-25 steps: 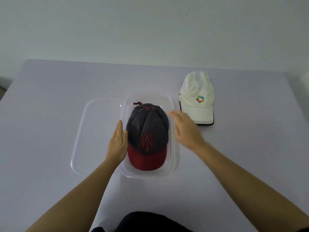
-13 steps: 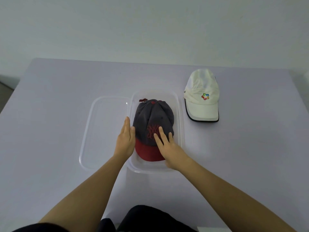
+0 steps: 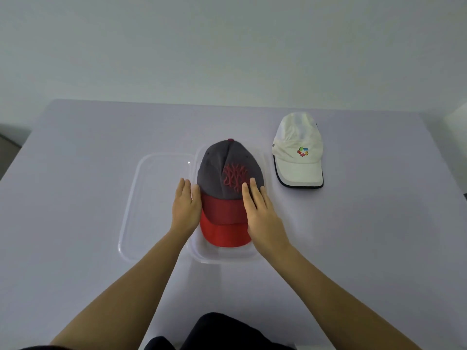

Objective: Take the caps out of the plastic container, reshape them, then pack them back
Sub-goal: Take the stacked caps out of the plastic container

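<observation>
A grey cap (image 3: 227, 168) with a red logo and a dark red brim is over the clear plastic container (image 3: 222, 258) at the table's middle. My left hand (image 3: 185, 208) presses flat against its left side. My right hand (image 3: 260, 213) lies on its right side, fingers on the crown. The cap is held between both hands, tilted up out of the container. A brighter red brim (image 3: 225, 233) shows beneath it inside the container; I cannot tell what it belongs to. A white cap (image 3: 298, 160) with a coloured logo lies on the table to the right.
The container's clear lid (image 3: 151, 203) lies flat on the table, touching the container's left side. The pale table (image 3: 75, 173) reaches back to a plain wall. My dark clothing shows at the bottom edge.
My right hand came from above the container's right rim onto the grey cap. Both hands have raised the cap, and a brighter red brim now shows under it.
</observation>
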`<state>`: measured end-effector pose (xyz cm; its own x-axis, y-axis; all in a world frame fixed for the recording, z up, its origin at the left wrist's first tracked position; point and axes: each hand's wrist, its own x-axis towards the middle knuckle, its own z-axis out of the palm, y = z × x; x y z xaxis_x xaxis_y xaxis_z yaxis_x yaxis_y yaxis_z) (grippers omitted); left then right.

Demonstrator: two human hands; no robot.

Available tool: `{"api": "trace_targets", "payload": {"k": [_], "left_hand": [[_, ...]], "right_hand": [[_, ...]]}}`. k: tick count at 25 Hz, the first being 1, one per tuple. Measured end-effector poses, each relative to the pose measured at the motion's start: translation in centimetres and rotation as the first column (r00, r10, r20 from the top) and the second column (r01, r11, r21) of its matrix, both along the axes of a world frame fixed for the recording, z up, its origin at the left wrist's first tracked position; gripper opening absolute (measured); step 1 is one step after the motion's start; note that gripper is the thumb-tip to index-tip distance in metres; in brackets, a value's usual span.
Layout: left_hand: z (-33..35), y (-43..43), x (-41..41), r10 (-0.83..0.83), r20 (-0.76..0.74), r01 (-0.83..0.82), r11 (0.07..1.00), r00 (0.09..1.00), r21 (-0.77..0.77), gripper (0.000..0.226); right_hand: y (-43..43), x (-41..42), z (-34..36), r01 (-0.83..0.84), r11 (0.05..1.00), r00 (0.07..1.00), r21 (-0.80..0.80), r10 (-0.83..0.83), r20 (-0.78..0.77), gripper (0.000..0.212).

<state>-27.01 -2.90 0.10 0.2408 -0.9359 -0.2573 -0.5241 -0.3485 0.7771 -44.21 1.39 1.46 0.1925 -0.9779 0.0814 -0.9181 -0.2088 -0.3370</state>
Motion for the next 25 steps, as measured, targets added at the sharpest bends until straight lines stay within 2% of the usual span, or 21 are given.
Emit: {"api": "trace_targets", "payload": {"k": [1, 3, 5, 6, 8, 10, 12, 14, 15, 17, 19, 20, 22, 25], "left_hand": [[0.9, -0.3, -0.4, 0.066, -0.057, -0.066, 0.998, 0.996, 0.001, 0.038], [3.5, -1.0, -1.0, 0.227, -0.333, -0.210, 0.974, 0.915, 0.085, 0.037], [6.2, -1.5, -1.9, 0.310, -0.644, -0.238, 0.951, 0.699, 0.200, 0.046], [7.1, -1.8, -2.3, 0.312, -0.701, -0.230, 0.950, 0.641, 0.213, 0.046], [8.2, -2.3, -3.3, 0.264, -0.699, -0.216, 0.963, 0.665, 0.158, 0.043], [8.9, -2.1, -4.5, 0.241, -0.714, -0.226, 0.967, 0.658, 0.119, 0.035], [9.5, -1.8, -6.8, 0.215, -0.748, -0.206, 0.973, 0.628, 0.107, 0.029], [9.3, -0.9, -9.8, 0.185, -0.761, -0.137, 0.982, 0.621, 0.127, 0.029], [9.0, -0.1, -11.5, 0.174, -0.759, -0.102, 0.985, 0.628, 0.141, 0.030], [8.0, 1.7, -14.9, 0.158, -0.712, -0.024, 0.981, 0.684, 0.194, 0.040], [5.9, 3.3, -17.5, 0.122, -0.572, 0.013, 0.974, 0.811, 0.226, 0.051], [4.8, 4.1, -18.5, 0.044, -0.486, 0.056, 0.981, 0.873, 0.188, 0.053], [2.9, 5.5, -19.7, -0.060, -0.395, 0.121, 0.984, 0.917, 0.130, 0.040], [0.2, 6.7, -20.2, -0.058, -0.353, 0.123, 0.979, 0.934, 0.166, 0.028]], "right_hand": [[0.2, 0.0, 0.0, 0.013, 0.998, 1.000, -0.064, -0.013, 0.008, 0.080], [0.6, -0.1, 0.3, 0.011, 0.991, 1.000, -0.137, -0.010, 0.005, 0.078], [1.0, -0.4, 1.0, -0.017, 0.977, 1.000, -0.213, 0.022, 0.018, 0.077], [1.2, -0.7, 1.2, -0.055, 0.969, 0.996, -0.242, 0.069, 0.049, 0.080], [1.9, -2.0, 2.4, -0.173, 0.965, 0.946, -0.198, 0.218, 0.239, 0.091], [2.8, -4.1, 4.9, -0.212, 0.974, 0.813, -0.081, 0.221, 0.539, 0.099], [3.1, -6.6, 7.1, -0.090, 0.996, 0.635, -0.004, 0.060, 0.770, 0.094], [2.6, -9.0, 8.7, 0.108, 0.985, 0.430, 0.135, -0.168, 0.887, 0.070], [2.1, -10.2, 8.8, 0.187, 0.959, 0.394, 0.212, -0.271, 0.878, 0.063], [2.0, -12.5, 7.9, 0.298, 0.903, 0.428, 0.310, -0.417, 0.802, 0.065], [2.8, -14.6, 6.0, 0.427, 0.806, 0.414, 0.410, -0.578, 0.704, 0.061], [3.4, -15.4, 4.7, 0.468, 0.749, 0.380, 0.469, -0.650, 0.658, 0.055], [4.6, -16.5, 2.2, 0.476, 0.668, 0.327, 0.573, -0.739, 0.590, 0.043], [5.1, -17.2, -1.3, 0.444, 0.660, 0.364, 0.606, -0.751, 0.551, 0.039]]}}
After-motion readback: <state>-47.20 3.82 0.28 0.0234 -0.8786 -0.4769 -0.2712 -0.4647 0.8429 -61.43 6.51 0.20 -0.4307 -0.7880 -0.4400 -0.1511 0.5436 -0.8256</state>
